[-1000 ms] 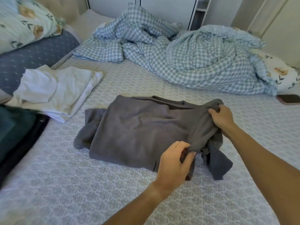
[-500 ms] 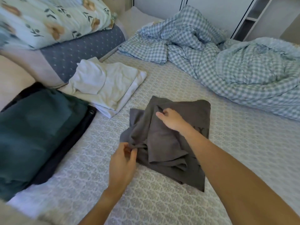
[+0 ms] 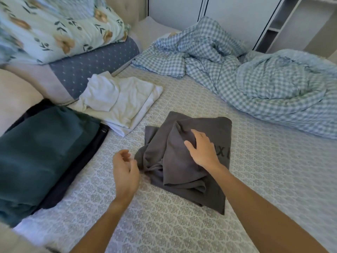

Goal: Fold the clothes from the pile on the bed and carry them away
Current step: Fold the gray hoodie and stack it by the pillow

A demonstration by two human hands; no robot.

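Grey garment (image 3: 184, 161), folded into a rough, lumpy bundle, lies at the centre of the frame on the patterned bedsheet (image 3: 255, 170). Its upper right part is flat and squared off, while the left and lower parts are bunched into creases, with a loose flap trailing toward the bottom of the frame. Dark printed lettering shows on its right side just beside the wrist; only part of it is visible, something like an "X", and it cannot be read as a word.

The right hand (image 3: 202, 148) rests on top of the garment with fingers spread and lightly bent, pressing the cloth rather than gripping it. The left hand (image 3: 125, 170) sits just beside the garment's left edge, fingers loosely curled and holding nothing.

To the upper left of the garment lies a stack of folded white clothes (image 3: 120, 99). At the left edge of the frame a folded dark green garment (image 3: 42, 152) lies on top of a black one (image 3: 78, 165). Above these are a floral pillow (image 3: 54, 28) and a dotted blue-grey pillow (image 3: 94, 63). A crumpled blue checked duvet (image 3: 246, 75) fills the upper right. White wardrobe shelving (image 3: 284, 24) stands in the top right corner.
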